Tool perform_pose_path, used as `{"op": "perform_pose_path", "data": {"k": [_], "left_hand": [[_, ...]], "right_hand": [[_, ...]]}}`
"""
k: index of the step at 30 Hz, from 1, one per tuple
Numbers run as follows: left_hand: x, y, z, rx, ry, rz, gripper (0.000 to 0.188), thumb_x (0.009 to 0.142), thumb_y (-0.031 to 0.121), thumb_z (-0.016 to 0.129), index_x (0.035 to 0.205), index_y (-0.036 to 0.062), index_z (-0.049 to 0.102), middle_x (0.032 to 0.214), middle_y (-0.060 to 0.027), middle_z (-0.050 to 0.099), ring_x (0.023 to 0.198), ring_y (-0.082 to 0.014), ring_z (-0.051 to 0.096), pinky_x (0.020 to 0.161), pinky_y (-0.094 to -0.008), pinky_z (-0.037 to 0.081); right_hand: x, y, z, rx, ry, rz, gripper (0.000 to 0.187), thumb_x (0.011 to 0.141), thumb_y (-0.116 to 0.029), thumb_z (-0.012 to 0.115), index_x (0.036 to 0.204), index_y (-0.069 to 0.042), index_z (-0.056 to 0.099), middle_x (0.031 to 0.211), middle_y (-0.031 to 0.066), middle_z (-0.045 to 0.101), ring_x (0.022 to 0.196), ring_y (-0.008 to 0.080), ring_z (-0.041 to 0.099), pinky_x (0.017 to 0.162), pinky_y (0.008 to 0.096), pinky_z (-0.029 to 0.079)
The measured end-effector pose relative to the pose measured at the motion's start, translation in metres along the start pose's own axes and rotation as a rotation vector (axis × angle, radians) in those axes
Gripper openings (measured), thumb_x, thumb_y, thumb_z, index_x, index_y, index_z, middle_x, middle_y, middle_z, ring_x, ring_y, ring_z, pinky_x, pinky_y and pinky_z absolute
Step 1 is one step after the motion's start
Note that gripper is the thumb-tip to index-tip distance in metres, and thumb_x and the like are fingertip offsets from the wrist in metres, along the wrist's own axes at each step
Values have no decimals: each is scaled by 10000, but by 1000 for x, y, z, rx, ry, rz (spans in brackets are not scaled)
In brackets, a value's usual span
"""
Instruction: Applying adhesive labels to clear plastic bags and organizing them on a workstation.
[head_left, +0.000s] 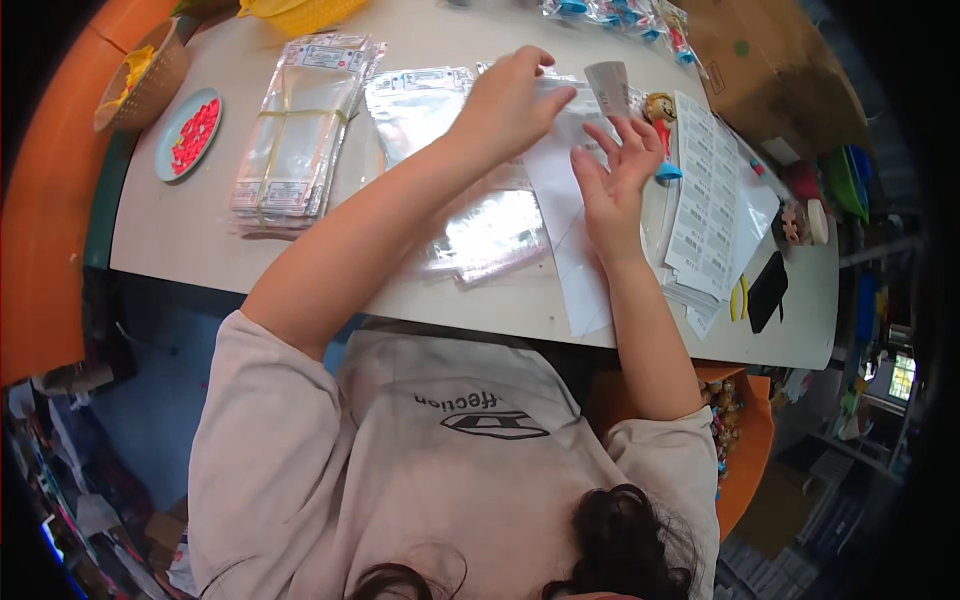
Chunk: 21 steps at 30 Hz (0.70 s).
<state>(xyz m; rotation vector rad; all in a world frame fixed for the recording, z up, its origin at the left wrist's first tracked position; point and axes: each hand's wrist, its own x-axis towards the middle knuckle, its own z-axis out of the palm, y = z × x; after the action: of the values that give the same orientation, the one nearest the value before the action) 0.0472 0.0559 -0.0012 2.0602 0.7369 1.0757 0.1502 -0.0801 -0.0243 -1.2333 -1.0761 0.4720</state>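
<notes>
Left hand [508, 108]: fingers half-curled, thumb apart; right hand [622, 180]: fingers spread near curled white paper strip [607, 86]; cannot tell either's hold

10 o'clock: tan perforated basket [160, 92] | 11 o'clock: yellow plastic basket [303, 14] | 2 o'clock: brown cardboard box [795, 85] | 3 o'clock: rectangular black phone [767, 292]

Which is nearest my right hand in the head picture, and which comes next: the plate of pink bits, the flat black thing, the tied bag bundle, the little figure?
From your right hand:
1. Little figure, just right
2. Flat black thing, lower right
3. Tied bag bundle, left
4. Plate of pink bits, far left
</notes>
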Motion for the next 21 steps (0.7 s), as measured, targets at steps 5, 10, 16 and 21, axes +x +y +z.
{"op": "perform_pose_path", "data": {"k": [5, 10, 16, 21], "left_hand": [[-32, 1, -45, 300, -159, 76, 408, 841, 252, 714, 1133, -18, 623, 1122, -214, 633, 1079, -370, 599, 947, -401, 478], [-94, -3, -83, 475, -309, 57, 518, 839, 282, 721, 1239, -7, 564, 1349, -279, 491, 1294, -471, 429, 1076, -510, 367], [-120, 7, -91, 564, -342, -65, 650, 837, 344, 721, 1331, -17, 499, 1479, -332, 351, 1373, -543, 299, 1125, -604, 245], [-127, 15, -93, 522, -364, -98, 683, 860, 381, 704, 1342, -51, 489, 1466, -335, 365, 1370, -531, 314, 1135, -584, 246]], "right_hand": [[-4, 8, -7, -228, -21, 47, 853, 814, -135, 779, 1428, -99, 187, 1441, 163, 333, 1286, 283, 441, 1046, 440, 387], [-4, 15, 1, -361, -34, 31, 941, 763, -172, 823, 1447, -73, 186, 1441, 158, 325, 1289, 313, 434, 1049, 421, 392], [6, 23, -14, -559, 58, -49, 989, 692, -67, 829, 1462, -81, 209, 1431, 176, 335, 1227, 319, 459, 1030, 415, 414], [14, -2, -17, -544, 88, -1, 967, 707, -137, 864, 1455, -92, 253, 1458, 155, 344, 1244, 290, 466, 1004, 408, 427]]}}
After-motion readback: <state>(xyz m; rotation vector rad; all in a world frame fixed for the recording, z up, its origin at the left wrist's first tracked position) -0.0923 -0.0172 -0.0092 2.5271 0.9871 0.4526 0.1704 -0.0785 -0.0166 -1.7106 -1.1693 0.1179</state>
